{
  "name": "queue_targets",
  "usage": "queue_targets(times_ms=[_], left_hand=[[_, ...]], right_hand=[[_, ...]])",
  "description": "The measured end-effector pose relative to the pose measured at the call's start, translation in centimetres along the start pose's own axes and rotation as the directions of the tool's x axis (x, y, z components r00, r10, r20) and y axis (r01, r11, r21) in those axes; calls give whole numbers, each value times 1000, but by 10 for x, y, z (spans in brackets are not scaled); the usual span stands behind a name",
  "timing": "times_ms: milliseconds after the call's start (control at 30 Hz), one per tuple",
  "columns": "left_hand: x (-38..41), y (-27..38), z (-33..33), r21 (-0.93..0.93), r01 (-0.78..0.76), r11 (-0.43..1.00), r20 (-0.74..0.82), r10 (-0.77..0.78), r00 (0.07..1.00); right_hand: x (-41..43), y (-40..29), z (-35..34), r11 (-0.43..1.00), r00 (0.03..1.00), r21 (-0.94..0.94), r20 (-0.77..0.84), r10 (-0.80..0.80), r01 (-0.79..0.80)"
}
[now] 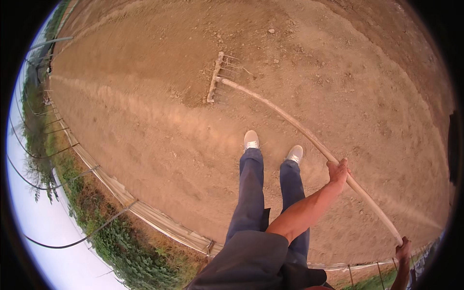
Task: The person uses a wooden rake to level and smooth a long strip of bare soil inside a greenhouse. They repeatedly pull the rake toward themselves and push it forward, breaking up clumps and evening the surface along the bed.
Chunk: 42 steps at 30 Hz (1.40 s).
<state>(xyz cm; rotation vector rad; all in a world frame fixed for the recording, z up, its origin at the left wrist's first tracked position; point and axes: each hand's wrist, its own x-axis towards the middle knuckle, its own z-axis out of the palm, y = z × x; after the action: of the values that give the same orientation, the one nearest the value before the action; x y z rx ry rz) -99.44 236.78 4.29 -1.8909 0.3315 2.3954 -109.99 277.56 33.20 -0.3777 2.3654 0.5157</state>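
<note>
A rake with a long wooden handle point(286, 115) slants across the view. Its crossbar head point(214, 78) rests on loose brown soil, beyond my feet and to the left, with thin tines along one side. A dry stalk point(241, 67) lies at the tines. My left hand point(339, 170) is wrapped around the handle partway along. Close to the picture's right rim, my right hand point(404, 250) grips the handle's end. Both hands are closed on the same shaft, the left one nearer the rake head.
Bare soil point(163, 145) with small clods and stones surrounds my two light shoes point(251, 140). Along the left and bottom runs a rolled plastic sheet edge point(159, 215) with curved metal hoops point(112, 219). Green plants point(127, 250) grow outside it.
</note>
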Motion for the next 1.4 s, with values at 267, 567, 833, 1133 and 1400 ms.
queue_targets(times_ms=[267,567,833,1133,1400], left_hand=[[45,55,-60,33,-114,993,-142,118,983],[62,189,-194,127,-169,977,-294,200,935],[63,381,-367,189,-417,889,-476,454,753],[42,476,-410,533,-270,801,-499,556,665],[63,394,-363,673,-176,718,-547,644,535]], right_hand=[[38,-89,36,998,997,21,49,-58,57],[36,-279,78,971,964,211,214,-156,110],[21,-592,55,859,854,449,320,-411,246],[6,-755,-48,670,529,741,585,-616,-39],[-8,-591,-7,749,693,650,481,-536,128]])
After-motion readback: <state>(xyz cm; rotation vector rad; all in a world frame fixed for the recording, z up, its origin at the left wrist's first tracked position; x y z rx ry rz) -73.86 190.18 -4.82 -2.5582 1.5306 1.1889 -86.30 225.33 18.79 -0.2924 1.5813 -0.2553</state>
